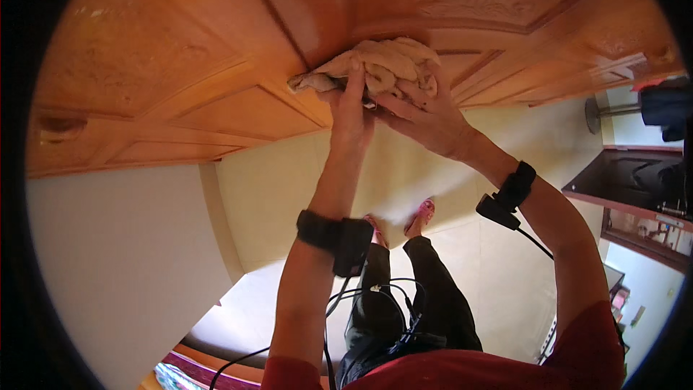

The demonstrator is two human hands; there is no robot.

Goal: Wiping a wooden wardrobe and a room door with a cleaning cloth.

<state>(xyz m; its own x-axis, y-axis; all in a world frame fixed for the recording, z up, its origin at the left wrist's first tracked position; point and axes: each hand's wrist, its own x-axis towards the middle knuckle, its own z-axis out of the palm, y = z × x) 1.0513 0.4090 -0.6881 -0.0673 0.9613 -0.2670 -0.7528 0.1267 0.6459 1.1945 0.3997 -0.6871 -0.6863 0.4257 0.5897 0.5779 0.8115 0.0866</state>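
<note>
A bunched, light-coloured cloth [398,59] lies against the panelled surface of a varnished wooden door [216,27], at the upper middle of the view. My left hand [349,111] grips the cloth's lower left part, thumb laid over its folds. On the right side my right hand [430,116] holds the same cloth with its fingers spread over it. Both hands are close together, and some fingertips are hidden in the folds. Each forearm wears a black strap with a small black device and a cable.
Loose black cables [400,303] hang in front of my legs. A pale wall [119,238] stands at the left. To the right are a dark-topped table or cabinet [633,179] and a stand with a round base [593,115]. My feet stand on the tiled floor [281,189].
</note>
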